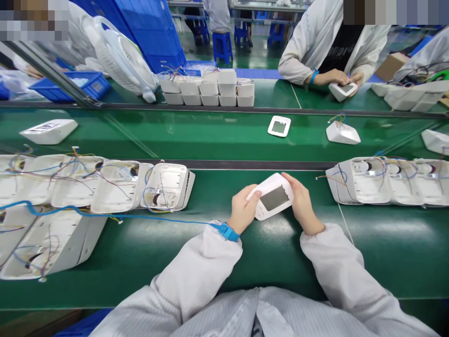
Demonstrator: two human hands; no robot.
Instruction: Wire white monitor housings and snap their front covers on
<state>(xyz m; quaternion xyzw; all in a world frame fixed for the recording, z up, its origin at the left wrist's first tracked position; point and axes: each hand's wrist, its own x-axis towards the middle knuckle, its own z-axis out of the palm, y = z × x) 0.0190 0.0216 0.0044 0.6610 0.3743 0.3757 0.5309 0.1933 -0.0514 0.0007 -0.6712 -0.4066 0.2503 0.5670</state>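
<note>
Between my two hands is a white device (275,197) with a grey screen, tilted and facing up over the green table. My left hand (242,208) grips its left edge, the thumb lying on the front; a blue wrist strap (228,231) with a blue cord sits on that wrist. Around the right edge of the same device, my right hand (300,204) is closed, its fingertips partly hidden behind. To the left, a white open housing (168,187) with wires stands at the end of a row. Another row of white housings (372,180) is at the right.
Beyond a dark rail (224,164), a green belt (210,135) carries a white front panel (279,126) and white housings (343,132). Stacked housings (209,89) and a fan (122,56) stand on the far side. Across from me, a person's hands (338,79) hold another device.
</note>
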